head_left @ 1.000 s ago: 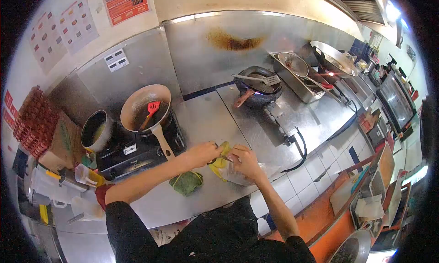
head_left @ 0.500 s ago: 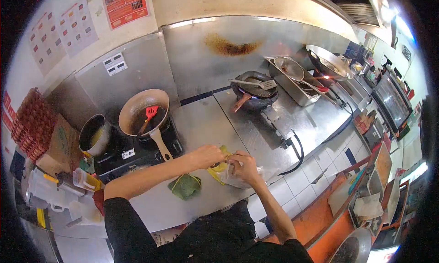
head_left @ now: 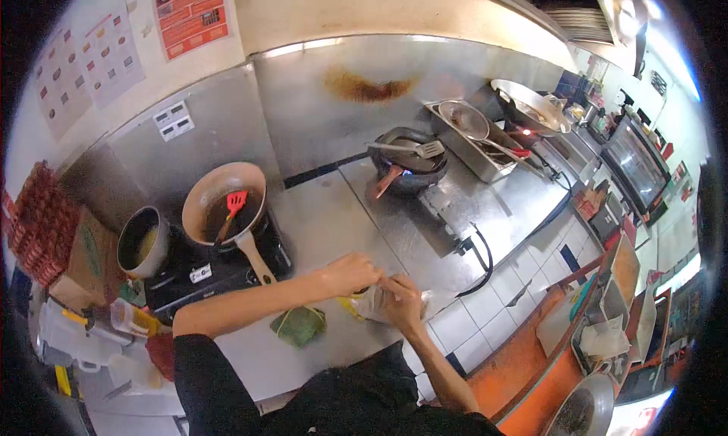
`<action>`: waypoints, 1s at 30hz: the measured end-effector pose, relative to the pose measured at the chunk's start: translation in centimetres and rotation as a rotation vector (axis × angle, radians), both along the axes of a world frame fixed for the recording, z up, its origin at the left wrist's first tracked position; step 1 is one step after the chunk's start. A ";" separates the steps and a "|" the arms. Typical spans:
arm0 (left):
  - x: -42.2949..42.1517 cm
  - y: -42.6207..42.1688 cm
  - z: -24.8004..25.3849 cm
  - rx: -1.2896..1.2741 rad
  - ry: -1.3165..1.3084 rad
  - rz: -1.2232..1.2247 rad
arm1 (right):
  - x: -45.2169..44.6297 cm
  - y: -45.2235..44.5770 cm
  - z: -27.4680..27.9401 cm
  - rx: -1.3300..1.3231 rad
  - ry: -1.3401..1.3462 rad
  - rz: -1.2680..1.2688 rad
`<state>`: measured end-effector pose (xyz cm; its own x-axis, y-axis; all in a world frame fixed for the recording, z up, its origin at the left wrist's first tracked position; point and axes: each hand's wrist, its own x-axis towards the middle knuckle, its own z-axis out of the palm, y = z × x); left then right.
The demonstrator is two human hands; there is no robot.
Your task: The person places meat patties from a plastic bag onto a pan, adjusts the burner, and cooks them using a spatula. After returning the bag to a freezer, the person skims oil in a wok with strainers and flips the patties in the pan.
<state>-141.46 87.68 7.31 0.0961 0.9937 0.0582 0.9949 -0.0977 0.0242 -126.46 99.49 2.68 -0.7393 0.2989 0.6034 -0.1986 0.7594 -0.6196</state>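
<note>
Print on the red poster (head_left: 193, 15) and on the white label (head_left: 200, 274) of the stove (head_left: 167, 292) is too small to read. The left arm (head_left: 258, 303) slants across the tabletop (head_left: 265, 364); the right arm (head_left: 441, 360) reaches forward. The left hand (head_left: 355, 273) and right hand (head_left: 403, 298) meet, fingers curled, at the clear plastic bag (head_left: 369, 305); I cannot tell what either grips. The bag sits near the green bundle (head_left: 299, 327), 1 yellow strip (head_left: 349, 306) between the 2.

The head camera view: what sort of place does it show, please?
It is probably a restaurant kitchen: a tan pan with a red spatula in it sits on a black stove, beside a long metal counter.
</note>
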 end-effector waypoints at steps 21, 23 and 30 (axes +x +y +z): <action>3.2 1.6 2.2 -0.129 0.094 0.032 | 3.2 -0.6 0.5 -0.420 0.054 -0.206; 3.4 1.9 1.6 -0.087 0.133 0.043 | 3.7 0.0 1.0 -0.379 0.023 -0.344; 5.2 3.4 4.9 -0.367 0.249 0.088 | 3.3 1.8 1.6 -0.470 0.008 -0.260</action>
<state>-136.27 91.13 12.23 -0.0236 0.9494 -0.3133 0.9790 -0.0415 -0.1995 -123.18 101.31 4.30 -0.6010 0.7107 0.3658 -0.0475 0.4251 -0.9039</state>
